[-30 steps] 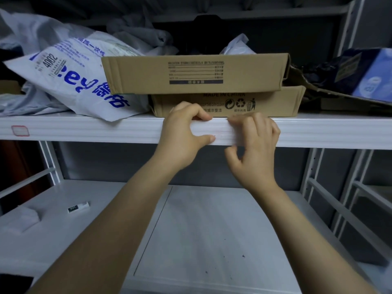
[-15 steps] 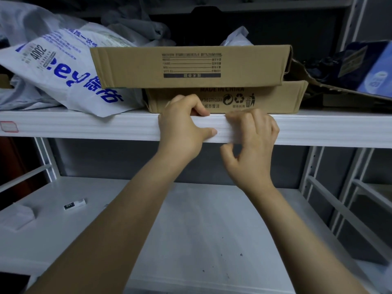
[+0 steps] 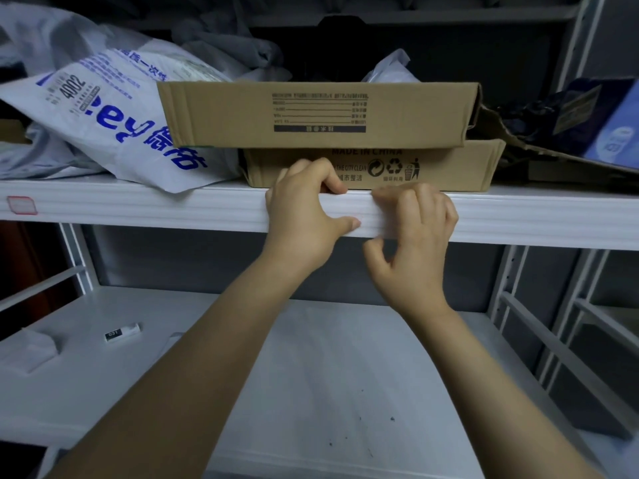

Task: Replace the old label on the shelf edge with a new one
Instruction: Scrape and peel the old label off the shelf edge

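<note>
Bare right hand (image 3: 415, 243) with knuckles now bent more sharply over the white metal shelf edge (image 3: 173, 209), bare left hand (image 3: 304, 216) thumb slid slightly nearer it

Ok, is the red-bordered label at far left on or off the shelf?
On: the red-bordered label sits flat against the front of the shelf edge.

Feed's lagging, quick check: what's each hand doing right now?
Left hand: grips the shelf edge.
Right hand: fingers curled against the edge; whether they hold anything cannot be told.
</note>
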